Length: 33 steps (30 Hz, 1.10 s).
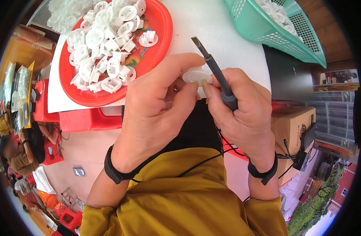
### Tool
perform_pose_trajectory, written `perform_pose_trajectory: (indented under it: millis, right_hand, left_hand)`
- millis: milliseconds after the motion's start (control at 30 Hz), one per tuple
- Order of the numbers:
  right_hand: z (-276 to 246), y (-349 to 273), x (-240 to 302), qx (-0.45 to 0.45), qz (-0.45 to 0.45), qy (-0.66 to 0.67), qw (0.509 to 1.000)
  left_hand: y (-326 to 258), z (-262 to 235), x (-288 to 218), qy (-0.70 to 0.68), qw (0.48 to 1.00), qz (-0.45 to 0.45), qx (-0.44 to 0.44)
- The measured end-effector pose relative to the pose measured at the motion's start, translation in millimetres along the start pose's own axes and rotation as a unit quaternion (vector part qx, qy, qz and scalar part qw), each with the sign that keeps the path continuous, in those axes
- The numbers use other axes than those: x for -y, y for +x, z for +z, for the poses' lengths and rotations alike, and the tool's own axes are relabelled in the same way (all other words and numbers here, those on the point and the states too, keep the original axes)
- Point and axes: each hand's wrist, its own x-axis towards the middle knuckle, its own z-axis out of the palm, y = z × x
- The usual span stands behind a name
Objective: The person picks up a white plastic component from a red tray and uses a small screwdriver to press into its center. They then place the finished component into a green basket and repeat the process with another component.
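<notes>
While pinched by both hands' fingers (187, 87), white plastic part (196, 74) mostly hidden.

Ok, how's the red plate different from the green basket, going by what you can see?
The red plate is round, shallow and solid, while the green basket has straight, tall mesh walls. The red plate lies to the left, above the left hand; the green basket sits at the upper right, beyond the right hand, cut off by the picture's top edge. Both stand on the white table and hold white plastic parts.
</notes>
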Motion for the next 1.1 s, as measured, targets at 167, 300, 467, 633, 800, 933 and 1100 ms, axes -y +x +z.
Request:
perform_pose_trajectory:
  millis: [167,300,467,633,800,933,1100]
  right_hand:
    - [2.5,-0.8,-1.6,-0.013,-0.011,-0.004,1.000]
    - [3.8,-0.5,-4.0,-0.014,-0.012,-0.004,1.000]
    - [5.0,0.2,-7.5,-0.004,-0.005,0.011,1.000]
    - [6.0,2.4,-13.2,0.005,-0.002,0.027,1.000]
    - [7.1,3.9,-23.7,0.012,-0.003,0.036,0.999]
    - [7.2,2.3,-27.7,0.022,0.016,0.047,0.999]
    - [8.1,4.1,-24.9,0.019,0.051,0.072,0.996]
  left_hand:
    - [-0.6,2.3,-4.6,-0.008,1.000,-0.011,-0.007]
    - [1.7,0.6,3.3,-0.020,1.000,0.006,0.006]
    - [5.6,2.0,1.1,-0.036,0.999,-0.017,0.002]
    - [8.7,4.0,7.3,-0.005,1.000,0.004,-0.020]
    - [12.3,4.0,14.0,0.143,0.986,0.081,-0.030]
    - [12.9,2.7,16.3,0.076,0.995,0.061,-0.030]
    - [15.4,0.0,2.0,0.002,0.995,-0.092,0.040]
